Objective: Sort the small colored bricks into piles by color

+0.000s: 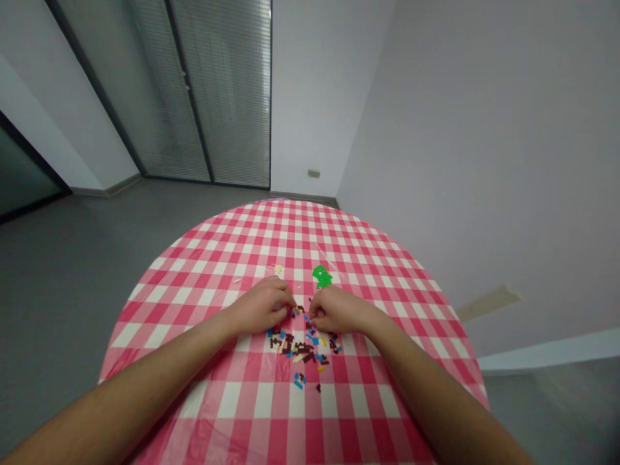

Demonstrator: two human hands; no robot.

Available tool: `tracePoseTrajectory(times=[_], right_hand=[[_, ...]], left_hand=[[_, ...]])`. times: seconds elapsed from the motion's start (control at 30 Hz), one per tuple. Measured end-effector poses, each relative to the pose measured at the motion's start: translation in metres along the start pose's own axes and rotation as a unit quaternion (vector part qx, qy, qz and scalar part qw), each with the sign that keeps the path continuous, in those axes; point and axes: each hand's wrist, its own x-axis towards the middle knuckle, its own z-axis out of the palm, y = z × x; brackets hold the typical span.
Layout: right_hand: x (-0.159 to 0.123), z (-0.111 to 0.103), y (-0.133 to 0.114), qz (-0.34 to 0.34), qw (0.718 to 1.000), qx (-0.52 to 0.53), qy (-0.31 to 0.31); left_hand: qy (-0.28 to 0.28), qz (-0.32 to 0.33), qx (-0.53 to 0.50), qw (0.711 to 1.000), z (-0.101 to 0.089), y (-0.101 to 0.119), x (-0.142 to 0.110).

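Red-and-white checked cloth (227, 258) lies under both curled hands. The left hand (261, 305) and right hand (341, 310) sit close, almost meeting, at the edge of scattered tiny bricks (303, 345) — if they pinch anything, I can't tell — with a green cluster (322, 276) just beyond.

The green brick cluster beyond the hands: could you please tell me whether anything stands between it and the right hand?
Nothing visible does: only gingham tablecloth lies between the green brick cluster and the right hand; the small scattered bricks lie nearer the person.
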Motion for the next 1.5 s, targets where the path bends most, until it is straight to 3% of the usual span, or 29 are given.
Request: tracePoseTrajectory(times=[0.13, 0.33, 0.47, 0.6, 0.8, 1.0, 1.1, 1.37, 1.5], right_hand=[[0.011, -0.008, 0.001, -0.017, 0.998, 0.025, 0.05], [0.058, -0.022, 0.005, 0.017, 0.991, -0.012, 0.133], [0.089, -0.019, 0.003, 0.018, 0.988, -0.067, 0.14], [0.102, -0.012, 0.001, 0.009, 0.984, -0.097, 0.15], [0.07, -0.012, -0.015, 0.002, 0.987, -0.081, 0.141], [0.012, -0.011, -0.047, -0.038, 0.996, -0.06, -0.048], [-0.003, -0.005, -0.053, -0.054, 0.991, -0.067, -0.1], [-0.009, 0.017, -0.061, -0.06, 0.989, -0.119, -0.061], [-0.009, 0.017, -0.064, -0.073, 0.986, -0.139, -0.057]], left_hand=[[-0.046, -0.007, -0.02, 0.999, -0.017, -0.005, -0.002], [-0.137, -0.032, -0.091, 0.986, -0.042, -0.011, -0.014], [-0.205, -0.073, -0.087, 0.972, -0.044, -0.013, -0.02], [-0.215, -0.076, -0.066, 0.971, -0.035, -0.015, -0.019], [-0.178, -0.048, -0.008, 0.983, -0.025, -0.012, -0.017], [-0.171, -0.032, -0.021, 0.985, -0.024, -0.008, -0.015], [-0.18, -0.022, -0.022, 0.983, -0.022, -0.006, -0.013], [-0.174, -0.029, -0.046, 0.983, -0.025, -0.01, -0.017], [-0.193, -0.037, -0.058, 0.979, -0.032, -0.008, -0.018]])
